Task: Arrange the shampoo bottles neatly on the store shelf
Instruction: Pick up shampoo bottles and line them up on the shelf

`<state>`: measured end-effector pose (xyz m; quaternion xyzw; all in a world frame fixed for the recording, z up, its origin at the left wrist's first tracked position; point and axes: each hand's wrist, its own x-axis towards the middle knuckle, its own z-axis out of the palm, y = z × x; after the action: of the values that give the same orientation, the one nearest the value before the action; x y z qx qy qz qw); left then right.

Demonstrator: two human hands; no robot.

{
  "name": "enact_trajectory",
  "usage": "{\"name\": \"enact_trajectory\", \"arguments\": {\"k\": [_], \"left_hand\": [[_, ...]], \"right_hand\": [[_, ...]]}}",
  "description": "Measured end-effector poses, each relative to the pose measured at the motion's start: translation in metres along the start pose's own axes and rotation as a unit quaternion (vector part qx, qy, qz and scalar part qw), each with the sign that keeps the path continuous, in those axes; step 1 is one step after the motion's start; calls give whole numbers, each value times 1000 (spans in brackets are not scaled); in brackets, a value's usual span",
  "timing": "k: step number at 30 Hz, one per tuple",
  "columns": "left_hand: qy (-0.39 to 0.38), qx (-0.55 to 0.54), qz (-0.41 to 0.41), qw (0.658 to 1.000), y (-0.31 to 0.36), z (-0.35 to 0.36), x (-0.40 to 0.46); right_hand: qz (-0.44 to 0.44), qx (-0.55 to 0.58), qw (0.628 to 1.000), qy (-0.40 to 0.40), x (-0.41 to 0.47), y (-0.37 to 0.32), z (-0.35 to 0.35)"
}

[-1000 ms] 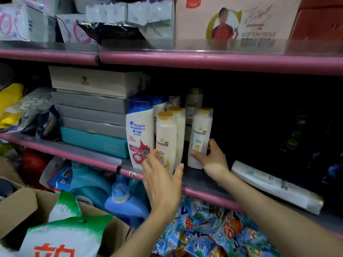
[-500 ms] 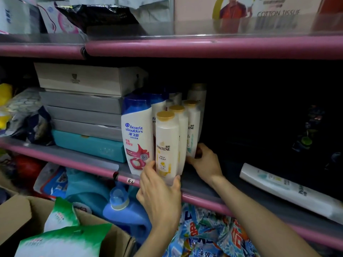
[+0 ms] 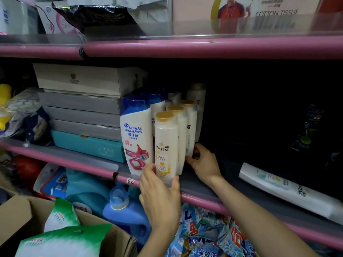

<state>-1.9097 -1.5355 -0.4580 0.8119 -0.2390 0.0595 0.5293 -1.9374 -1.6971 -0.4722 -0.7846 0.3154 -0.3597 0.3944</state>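
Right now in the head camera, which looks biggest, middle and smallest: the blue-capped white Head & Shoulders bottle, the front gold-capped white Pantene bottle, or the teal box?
1. Teal box
2. Blue-capped white Head & Shoulders bottle
3. Front gold-capped white Pantene bottle

The box is partly hidden.

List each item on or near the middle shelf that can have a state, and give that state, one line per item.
Front Pantene bottle: upright, capped, gripped at its base.
Left hand: holds the front Pantene bottle.
Third Pantene bottle: upright, capped.
Right hand: fingers curled at the third Pantene bottle's base.
Head & Shoulders bottle: upright, cap shut.
Lying Pantene bottle: on its side.
Cardboard box: open.
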Motion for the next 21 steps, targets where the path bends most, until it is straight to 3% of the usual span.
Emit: {"name": "enact_trajectory", "arguments": {"k": [21], "left_hand": [[-7,-10,9,1000,-3,0,0]], "right_hand": [[7,-27,1000,2,-2,-7,-2]]}}
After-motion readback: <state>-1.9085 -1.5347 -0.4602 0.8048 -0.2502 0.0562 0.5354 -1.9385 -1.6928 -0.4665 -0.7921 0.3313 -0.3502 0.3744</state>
